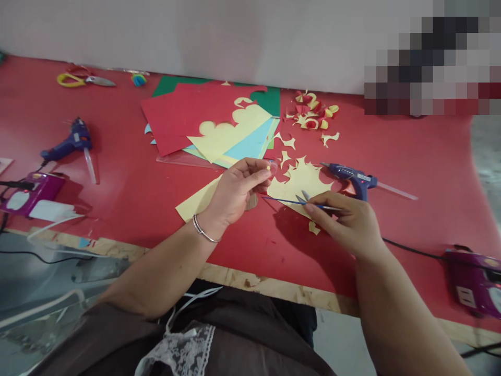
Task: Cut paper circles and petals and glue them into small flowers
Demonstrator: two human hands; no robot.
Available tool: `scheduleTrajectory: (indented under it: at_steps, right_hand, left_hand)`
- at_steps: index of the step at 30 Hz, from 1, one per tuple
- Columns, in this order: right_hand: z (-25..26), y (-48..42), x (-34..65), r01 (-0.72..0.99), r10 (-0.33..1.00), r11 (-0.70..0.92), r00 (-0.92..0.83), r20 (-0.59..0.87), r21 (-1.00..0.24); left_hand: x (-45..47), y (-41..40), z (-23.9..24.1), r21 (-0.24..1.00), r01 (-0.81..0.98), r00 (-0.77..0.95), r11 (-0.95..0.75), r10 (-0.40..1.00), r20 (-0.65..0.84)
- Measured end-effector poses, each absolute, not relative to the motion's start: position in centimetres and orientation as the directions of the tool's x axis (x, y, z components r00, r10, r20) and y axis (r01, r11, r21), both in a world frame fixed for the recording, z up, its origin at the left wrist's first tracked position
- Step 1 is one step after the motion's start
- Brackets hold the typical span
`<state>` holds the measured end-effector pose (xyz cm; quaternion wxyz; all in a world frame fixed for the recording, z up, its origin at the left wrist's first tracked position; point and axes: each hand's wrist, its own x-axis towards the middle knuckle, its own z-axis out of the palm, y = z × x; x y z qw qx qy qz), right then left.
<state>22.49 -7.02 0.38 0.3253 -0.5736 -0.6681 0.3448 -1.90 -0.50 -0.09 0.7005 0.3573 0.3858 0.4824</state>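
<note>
My left hand [245, 188] is closed in a pinch above the middle of the table. A small pale yellow piece [269, 168] shows at its fingertips, with something clear and reddish beside it that I cannot make out. My right hand [344, 216] is closed around a thin blue stick [284, 200], whose tip points left toward my left hand. Near those fingers show pointed grey tips, their kind unclear. Below the hands lie a cut pale yellow sheet [301, 180] with a jagged edge and a yellow paper strip [195, 201], partly covered by my left hand.
Stacked coloured paper [168, 117] lies at the back, beside red and yellow curled paper pieces [311, 110]. Blue glue guns rest at left [76, 138] and right [352, 177]. Scissors [84, 79] lie back left. Purple power strips [43, 190] [469, 282] and cables flank the table.
</note>
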Motion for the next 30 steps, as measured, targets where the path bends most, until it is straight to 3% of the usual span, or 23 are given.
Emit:
scheduleTrajectory:
  at_steps: [4,12,21,25,30]
  right_hand:
    - [0.1,-6.6,22.5,0.607,0.961,0.19,-0.276,0.02,-0.772]
    - [-0.4,-6.6,22.1,0.673,0.929,0.267,-0.37,-0.002,-0.689]
    - [-2.0,-6.9,20.1,0.686,0.869,0.445,-0.485,0.095,-0.576]
    - [-2.0,-7.0,19.3,0.655,0.886,0.448,-0.415,0.205,-0.608]
    - [-1.0,-7.1,18.9,0.609,0.931,0.361,-0.191,0.312,-0.706]
  left_hand:
    - [-1.9,-0.7,-0.4,0.902,-0.369,0.218,0.225,0.964,-0.151]
    - [-1.8,-0.7,-1.0,0.923,-0.342,0.213,0.176,0.971,-0.106]
    - [-1.5,-0.7,-1.2,0.942,-0.289,0.158,0.174,0.979,-0.132]
    - [-1.3,-1.2,-0.9,0.945,-0.278,0.231,0.17,0.967,-0.106]
    - [-1.2,-1.8,-0.5,0.957,-0.241,0.344,0.161,0.936,-0.071]
